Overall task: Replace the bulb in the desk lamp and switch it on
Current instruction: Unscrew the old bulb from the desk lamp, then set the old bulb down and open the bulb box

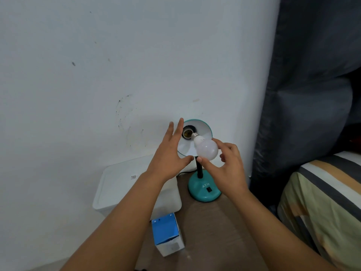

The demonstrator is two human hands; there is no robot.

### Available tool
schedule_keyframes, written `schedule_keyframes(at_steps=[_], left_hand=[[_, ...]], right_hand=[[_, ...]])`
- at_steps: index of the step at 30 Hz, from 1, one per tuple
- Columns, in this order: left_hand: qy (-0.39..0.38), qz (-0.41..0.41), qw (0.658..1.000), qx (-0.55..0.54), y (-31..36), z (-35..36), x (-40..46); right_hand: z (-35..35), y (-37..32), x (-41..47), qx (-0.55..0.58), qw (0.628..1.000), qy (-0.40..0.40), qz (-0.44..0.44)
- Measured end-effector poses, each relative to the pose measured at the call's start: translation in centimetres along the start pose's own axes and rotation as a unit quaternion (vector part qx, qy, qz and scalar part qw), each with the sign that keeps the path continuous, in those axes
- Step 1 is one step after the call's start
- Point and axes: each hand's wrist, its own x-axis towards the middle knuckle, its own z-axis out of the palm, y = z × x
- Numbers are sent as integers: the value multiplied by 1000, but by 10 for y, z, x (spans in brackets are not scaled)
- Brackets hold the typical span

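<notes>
A teal desk lamp (pixel 204 189) stands on a brown table against the white wall, its shade (pixel 203 130) tilted toward me. The socket (pixel 187 133) inside the shade is bare. My right hand (pixel 226 167) pinches a white bulb (pixel 207 149) by its globe, the metal screw base pointing at the socket and just short of it. My left hand (pixel 170 155) is spread with straight fingers against the shade's left rim. A black rocker switch (pixel 209 189) sits on the lamp's base.
A blue and white bulb box (pixel 168 236) stands on the table (pixel 211 231) near me. A white lidded bin (pixel 121 184) sits left of the lamp. A striped bed (pixel 322 202) and dark curtain (pixel 304 94) are on the right.
</notes>
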Motion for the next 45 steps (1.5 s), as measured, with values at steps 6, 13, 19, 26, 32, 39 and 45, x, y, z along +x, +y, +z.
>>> schedule_keyframes(at_steps=[6,13,19,26,32,39,45], left_hand=[[90,-51,994,-32,23,15,-54],[56,-105,987,-109,35,91,-131],[-58,-204,974,-86,11,158,-169],[-129,-221,967,11,-12,195,-176],[-122,-203,970,46,-22,213,-182],[-93,-203,974,33,-21,213,-186],[-110,-203,973,15,-18,207,-186]], right_hand=[[-33,23,-43,-9,1000,-19,2],[-42,77,-102,14,989,-101,108],[-25,109,-120,-9,976,-155,155],[-9,134,-105,-95,960,-229,132],[8,150,-100,-118,953,-255,115],[18,158,-99,-144,951,-255,101],[12,154,-100,-137,951,-260,101]])
